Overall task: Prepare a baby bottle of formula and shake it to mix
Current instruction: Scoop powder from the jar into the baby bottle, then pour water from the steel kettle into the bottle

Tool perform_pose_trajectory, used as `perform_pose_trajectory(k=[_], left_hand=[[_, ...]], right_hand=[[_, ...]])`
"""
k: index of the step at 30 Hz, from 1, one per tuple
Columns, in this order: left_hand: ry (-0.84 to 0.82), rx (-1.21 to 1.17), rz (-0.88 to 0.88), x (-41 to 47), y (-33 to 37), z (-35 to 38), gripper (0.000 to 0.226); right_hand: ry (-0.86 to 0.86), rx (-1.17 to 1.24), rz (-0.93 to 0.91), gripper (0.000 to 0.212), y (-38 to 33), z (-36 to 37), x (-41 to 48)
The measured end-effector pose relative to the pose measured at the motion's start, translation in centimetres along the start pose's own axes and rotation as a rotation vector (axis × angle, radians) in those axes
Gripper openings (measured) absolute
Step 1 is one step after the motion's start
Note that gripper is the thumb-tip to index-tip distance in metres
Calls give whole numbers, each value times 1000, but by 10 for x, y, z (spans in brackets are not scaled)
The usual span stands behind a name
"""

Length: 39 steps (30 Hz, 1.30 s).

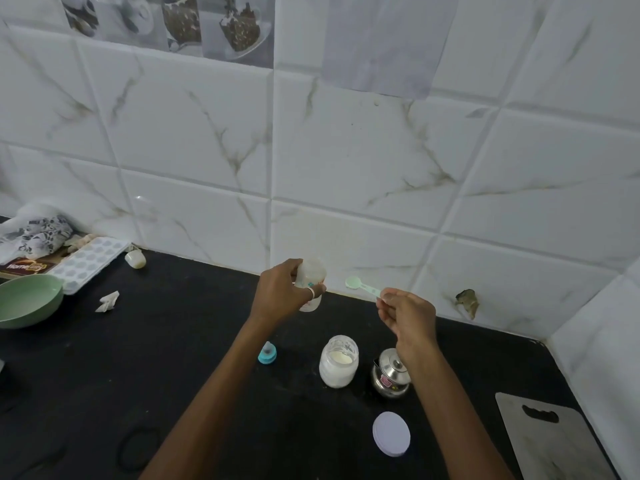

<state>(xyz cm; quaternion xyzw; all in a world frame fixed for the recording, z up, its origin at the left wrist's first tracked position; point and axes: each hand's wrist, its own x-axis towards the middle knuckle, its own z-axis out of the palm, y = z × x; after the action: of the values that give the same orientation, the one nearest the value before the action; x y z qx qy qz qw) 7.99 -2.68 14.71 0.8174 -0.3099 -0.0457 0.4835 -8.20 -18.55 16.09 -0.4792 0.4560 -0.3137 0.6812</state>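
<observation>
My left hand [282, 291] grips a small clear baby bottle [311, 271] without its top, held upright above the black counter near the tiled wall. My right hand [407, 311] pinches the handle of a pale green measuring scoop [356, 284], whose bowl points toward the bottle and stops a little to its right. Below, an open glass jar of white formula powder [338, 362] stands on the counter. The bottle's blue teat cap [267, 353] lies to the jar's left. The jar's white lid [391, 434] lies flat in front of it.
A small lidded steel pot [389, 374] stands right of the jar. A grey cutting board [550, 441] lies at the right edge. At the left are a green bowl [27, 299], a white ice tray [88, 261], a crumpled paper scrap [108, 301] and a patterned cloth [34, 233].
</observation>
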Motion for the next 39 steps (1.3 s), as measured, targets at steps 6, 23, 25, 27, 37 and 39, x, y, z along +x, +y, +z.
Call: perform_pose_trajectory(k=[6,23,25,27,37,39], left_hand=[[2,-20,-8,-4,-4,4,63],[-54,-43,-85,-19,-38,26,59],[-60,-49,-98,-23,-41,28,60],[-74,-44,-100,-26,-45,30,61],[-96,-29,-65,-32,-47,41,60],[-106,-33,-46,-35,-41,48,58]], right_hand=[[26,-556,-150,19,41,-13,16],[-279,-1442,-334,24,119,34,34],[-289,-1478,-329,26,125,35,34],[-290,-1504,-333,26,127,35,34],[-156,-1518,-451,10,107,24,29],[-115,-1457,-460,13,104,13,28]])
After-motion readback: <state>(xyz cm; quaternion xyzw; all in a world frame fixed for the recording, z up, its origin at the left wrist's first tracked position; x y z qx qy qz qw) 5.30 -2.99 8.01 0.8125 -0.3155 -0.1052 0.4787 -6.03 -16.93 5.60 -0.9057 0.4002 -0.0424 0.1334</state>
